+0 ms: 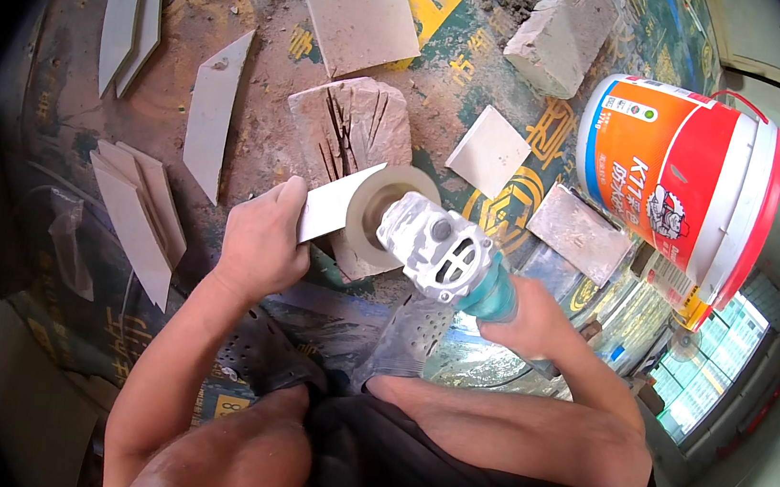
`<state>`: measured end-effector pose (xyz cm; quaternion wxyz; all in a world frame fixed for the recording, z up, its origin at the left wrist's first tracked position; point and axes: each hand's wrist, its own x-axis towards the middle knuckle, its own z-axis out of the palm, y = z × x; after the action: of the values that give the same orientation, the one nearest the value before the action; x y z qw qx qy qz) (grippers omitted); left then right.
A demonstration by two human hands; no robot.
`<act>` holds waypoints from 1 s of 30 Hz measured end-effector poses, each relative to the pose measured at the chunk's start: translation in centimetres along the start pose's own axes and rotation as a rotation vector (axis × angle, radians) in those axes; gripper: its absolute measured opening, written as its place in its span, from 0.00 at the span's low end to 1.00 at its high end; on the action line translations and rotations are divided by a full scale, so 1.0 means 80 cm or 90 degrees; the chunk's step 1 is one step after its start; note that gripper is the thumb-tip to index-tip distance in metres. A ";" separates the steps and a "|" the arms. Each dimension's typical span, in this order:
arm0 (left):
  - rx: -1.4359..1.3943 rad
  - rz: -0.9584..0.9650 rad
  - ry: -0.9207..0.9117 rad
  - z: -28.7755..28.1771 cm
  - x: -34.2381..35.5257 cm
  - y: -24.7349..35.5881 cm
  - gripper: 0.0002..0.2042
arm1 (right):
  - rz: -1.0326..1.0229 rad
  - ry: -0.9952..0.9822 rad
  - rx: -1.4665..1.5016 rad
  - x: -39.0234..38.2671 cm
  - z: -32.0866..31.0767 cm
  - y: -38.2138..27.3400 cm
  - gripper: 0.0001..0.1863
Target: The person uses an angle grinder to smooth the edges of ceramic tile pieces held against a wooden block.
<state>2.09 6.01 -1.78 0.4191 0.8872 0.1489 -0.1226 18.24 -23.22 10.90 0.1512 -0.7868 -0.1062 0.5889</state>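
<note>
1. The left hand point(265, 239) is clamped on a tile point(335, 205) jutting out rightward.
2. The right hand point(530, 322) grips a grinder point(442, 249), its disc point(365, 210) overlapping the tile's end.
3. A bucket point(676, 180) sits right of both hands.

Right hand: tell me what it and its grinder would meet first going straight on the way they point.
The white tile strip, held in the left hand: the right hand points along the grinder toward it. Its disc overlaps the strip in view; whether they touch is unclear.
</note>
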 end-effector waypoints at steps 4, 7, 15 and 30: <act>-0.007 -0.003 -0.009 -0.002 -0.001 -0.001 0.12 | 0.033 0.016 0.025 0.007 -0.012 -0.006 0.19; -0.003 -0.010 -0.026 -0.005 0.001 -0.001 0.12 | 0.049 0.000 0.007 0.006 -0.013 -0.006 0.18; -0.034 -0.007 -0.029 -0.007 0.002 -0.001 0.13 | 0.007 -0.001 0.037 0.006 -0.006 -0.004 0.19; -0.013 -0.001 -0.046 -0.007 0.002 -0.003 0.13 | 0.030 -0.019 0.023 0.010 -0.020 -0.023 0.17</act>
<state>2.20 6.64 -1.68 0.4331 0.8777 0.1359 -0.1534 20.01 -21.42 11.28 0.1498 -0.7773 -0.0791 0.6059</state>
